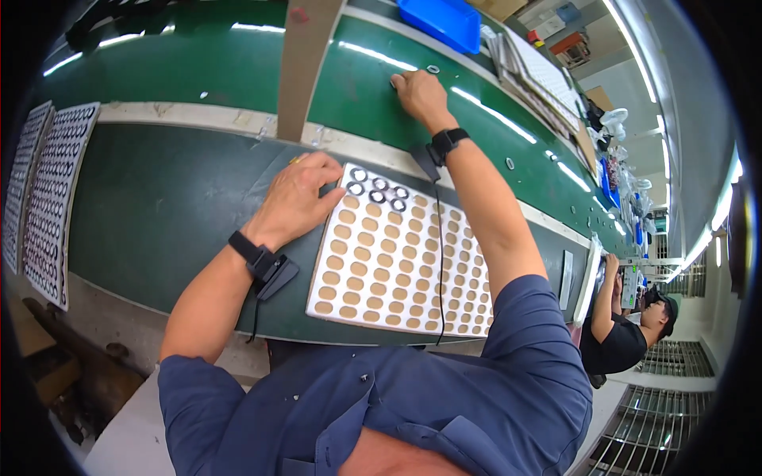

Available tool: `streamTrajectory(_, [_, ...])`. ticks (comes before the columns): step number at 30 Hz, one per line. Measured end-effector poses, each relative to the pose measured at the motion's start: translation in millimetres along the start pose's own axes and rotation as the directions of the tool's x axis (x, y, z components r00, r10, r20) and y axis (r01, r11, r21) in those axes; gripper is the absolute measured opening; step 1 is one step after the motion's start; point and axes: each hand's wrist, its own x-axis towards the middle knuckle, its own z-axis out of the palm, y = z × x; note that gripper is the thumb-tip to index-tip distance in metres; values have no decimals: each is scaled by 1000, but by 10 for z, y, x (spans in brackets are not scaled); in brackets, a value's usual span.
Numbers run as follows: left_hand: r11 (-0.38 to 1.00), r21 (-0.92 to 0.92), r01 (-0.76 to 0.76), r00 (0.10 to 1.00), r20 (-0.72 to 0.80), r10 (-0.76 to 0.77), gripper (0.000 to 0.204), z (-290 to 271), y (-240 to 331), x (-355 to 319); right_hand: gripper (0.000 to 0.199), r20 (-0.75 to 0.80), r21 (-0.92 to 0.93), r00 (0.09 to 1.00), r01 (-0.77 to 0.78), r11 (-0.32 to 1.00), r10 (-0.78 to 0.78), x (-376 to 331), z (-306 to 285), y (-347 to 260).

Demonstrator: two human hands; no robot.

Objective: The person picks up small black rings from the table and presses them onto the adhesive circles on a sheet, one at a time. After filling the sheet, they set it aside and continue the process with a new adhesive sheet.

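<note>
A white tray with many round pockets lies on the green bench in front of me. Several dark rings sit in its far pockets; the other pockets show empty. My left hand rests flat on the tray's far left corner, fingers spread, with a small yellow bit by its fingertips. My right hand is stretched out over the green conveyor belt, fingers curled down on the belt beside a small ring. Whether it grips a ring is hidden. Both wrists wear black bands with cables.
Filled trays of dark rings lie at the left. A tan upright post crosses the belt. A blue bin and stacked trays stand beyond the belt. Another person works at the right.
</note>
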Motion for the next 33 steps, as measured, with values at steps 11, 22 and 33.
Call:
streamTrajectory(11, [999, -35, 2, 1000, -7, -2, 17, -1, -23, 23, 27, 87, 482, 995, -4, 876, -43, -708, -658, -371])
streamTrajectory(22, [914, 26, -404, 915, 29, 403, 11, 74, 69, 3, 28, 485, 714, 874, -377, 590, -28, -2095, -1554, -299])
streamTrajectory(33, [987, -71, -142, 989, -49, 139, 11, 80, -12, 31, 22, 555, 505, 825, -229, 832, -109, -1946, -1251, -979])
